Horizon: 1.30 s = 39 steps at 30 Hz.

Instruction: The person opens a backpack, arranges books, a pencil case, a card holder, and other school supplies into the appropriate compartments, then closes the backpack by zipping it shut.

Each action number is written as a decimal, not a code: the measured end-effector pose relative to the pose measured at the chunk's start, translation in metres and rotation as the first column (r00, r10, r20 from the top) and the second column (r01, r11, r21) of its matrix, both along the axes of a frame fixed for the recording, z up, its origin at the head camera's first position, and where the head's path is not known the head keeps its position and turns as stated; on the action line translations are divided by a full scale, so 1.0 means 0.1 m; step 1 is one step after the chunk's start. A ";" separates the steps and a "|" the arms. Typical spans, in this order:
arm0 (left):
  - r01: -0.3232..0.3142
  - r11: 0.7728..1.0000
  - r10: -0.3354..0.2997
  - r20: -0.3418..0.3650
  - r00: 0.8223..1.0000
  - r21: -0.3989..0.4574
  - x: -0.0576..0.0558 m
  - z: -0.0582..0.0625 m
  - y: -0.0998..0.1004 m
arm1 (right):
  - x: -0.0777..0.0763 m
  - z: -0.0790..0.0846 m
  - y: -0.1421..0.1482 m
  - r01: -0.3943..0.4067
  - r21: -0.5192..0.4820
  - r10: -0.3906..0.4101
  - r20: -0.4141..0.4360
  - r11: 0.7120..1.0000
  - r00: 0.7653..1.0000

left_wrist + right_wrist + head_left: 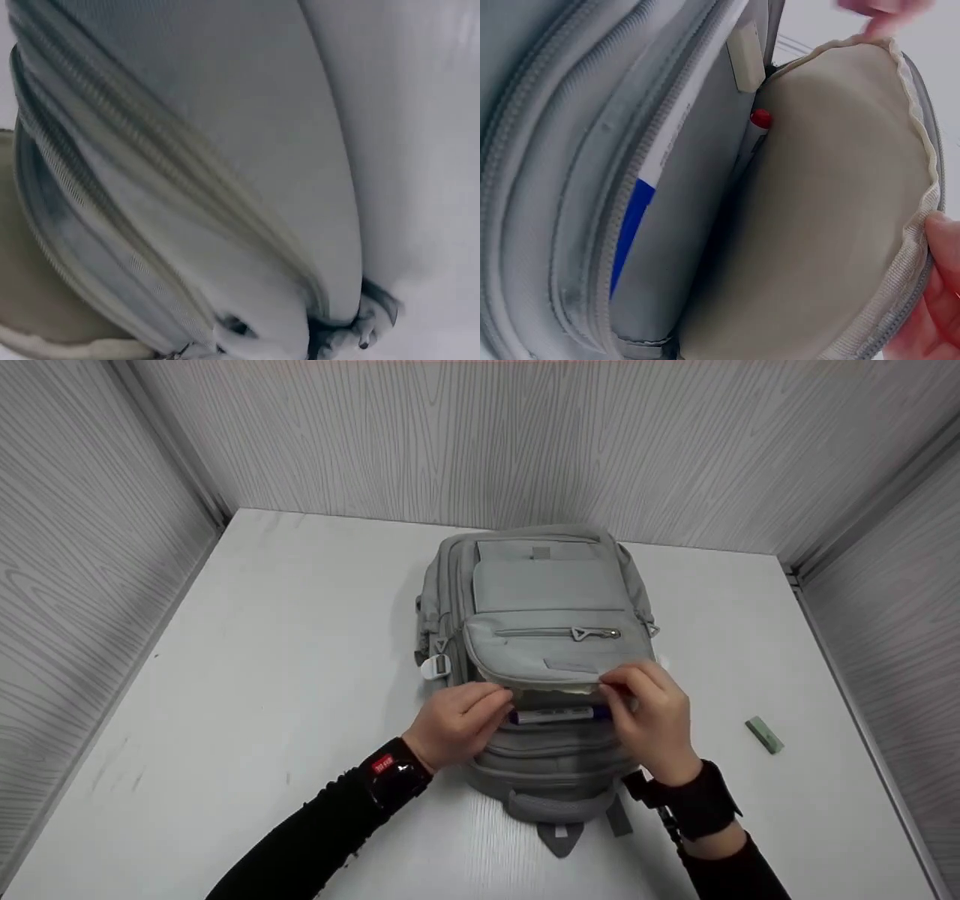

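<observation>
A grey backpack point(551, 577) lies on the white table with its front pocket unzipped. My right hand point(652, 720) pinches the edge of the pocket flap point(832, 180) at its right side. At the flap's left corner, my left hand point(461, 724) holds the edge with curled fingers. Across the bag just below the flap lies a white marker point(559, 715) with dark blue ends. Inside the pocket, the right wrist view shows a red-tipped marker point(754, 135) and a small pale block point(745, 58). The left wrist view shows the bag's zippered side, without the hand.
A small green block point(764, 734) lies on the table point(300, 660) to the right of the bag. Grey wood-grain panels point(480, 435) stand at the back and both sides. The carry handle point(559, 808) and a strap end point(561, 840) point toward the near edge.
</observation>
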State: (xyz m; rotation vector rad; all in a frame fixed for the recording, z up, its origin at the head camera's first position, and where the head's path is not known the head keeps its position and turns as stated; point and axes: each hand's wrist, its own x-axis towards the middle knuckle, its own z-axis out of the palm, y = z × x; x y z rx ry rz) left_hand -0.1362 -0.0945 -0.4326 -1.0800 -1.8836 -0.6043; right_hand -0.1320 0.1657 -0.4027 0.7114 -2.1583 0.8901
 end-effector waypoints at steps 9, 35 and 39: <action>-0.196 0.981 0.195 -0.084 0.977 -0.008 -0.13 0.06 0.02 | 0.08 -0.14 0.08 -0.041 0.014 0.041 0.029 0.999 0.999; -0.251 0.955 0.228 0.149 0.962 0.156 -0.14 0.32 0.16 | 0.11 -0.68 2.42 0.222 0.582 -0.622 0.709 0.782 0.333; -0.245 0.956 0.221 0.158 0.963 0.159 -0.15 0.32 0.16 | 0.05 -0.69 2.44 0.220 0.574 -0.613 0.703 0.788 0.362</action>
